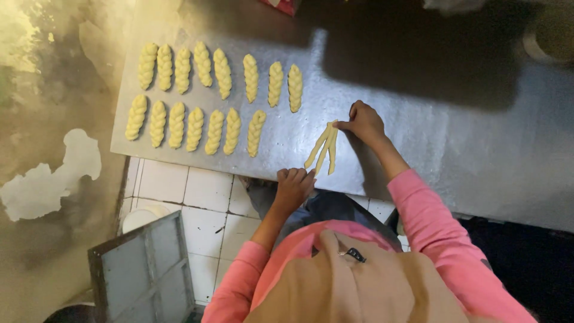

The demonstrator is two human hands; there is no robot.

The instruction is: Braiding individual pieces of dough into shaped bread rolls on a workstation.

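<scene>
3 dough strands (323, 148) lie on the table (418, 137); my right hand (362, 122) pinches their joined top at 12 o'clock, left hand (293, 185) curled empty at 7. 15 braids (212, 96) sit at 10.

On the counter (418, 137) before you, the dough strips (323, 148) lie joined at their far end, fanning out toward you. Your right hand (363, 122) touches that far end; your left hand (293, 186) rests at the counter's near edge, just beside their near ends. Two rows of braided dough pieces (209, 98) lie to the left.
</scene>
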